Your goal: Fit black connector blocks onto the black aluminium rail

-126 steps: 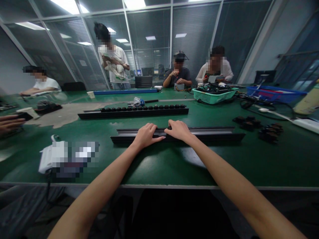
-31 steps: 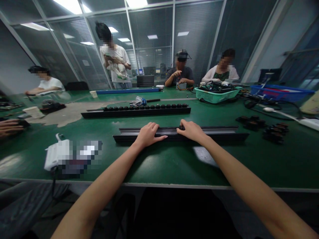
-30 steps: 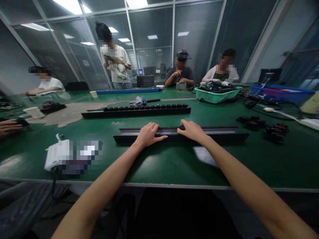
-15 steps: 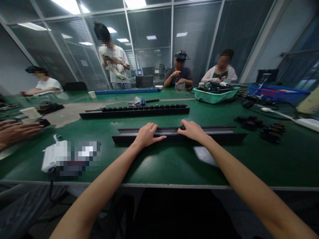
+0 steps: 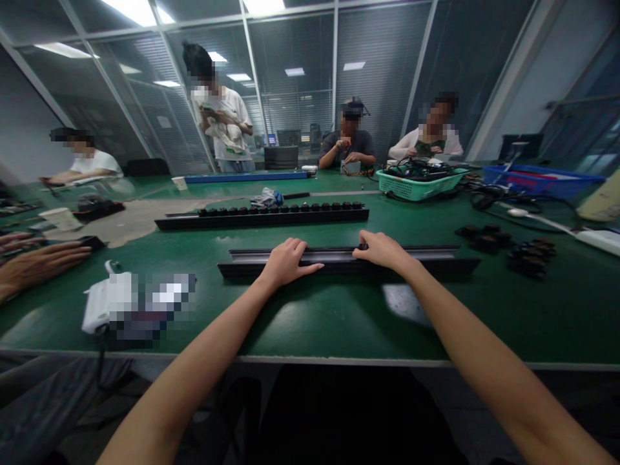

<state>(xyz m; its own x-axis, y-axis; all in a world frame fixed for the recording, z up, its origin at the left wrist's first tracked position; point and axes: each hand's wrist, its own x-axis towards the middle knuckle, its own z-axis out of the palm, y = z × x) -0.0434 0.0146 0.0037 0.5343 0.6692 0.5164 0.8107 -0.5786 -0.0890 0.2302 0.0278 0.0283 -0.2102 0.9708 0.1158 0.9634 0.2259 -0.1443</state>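
Observation:
A long black rail with a silvery channel [image 5: 242, 256] lies across the green table in front of me. My left hand [image 5: 287, 261] grips it left of its middle, fingers over the far edge and thumb stretched along the near side. Right of the middle, my right hand [image 5: 382, 250] pinches a small black part [image 5: 363, 246] at the channel. Its fingers hide most of that part, so I cannot tell whether it is seated. Farther off lies a second black rail [image 5: 261, 221] with a row of black knob-like parts [image 5: 283, 208] along it.
Black parts lie in two clusters [image 5: 484, 237] at the right. Behind them stand a green basket [image 5: 426, 188] of cables and a blue tray [image 5: 547, 184]. A white device [image 5: 104, 303] sits at the left, near another person's hands [image 5: 46, 261]. Several people are around the table.
My right hand has shifted slightly right along the rail with the small black part. My left hand stays put. The other person's hands at the left have moved a little.

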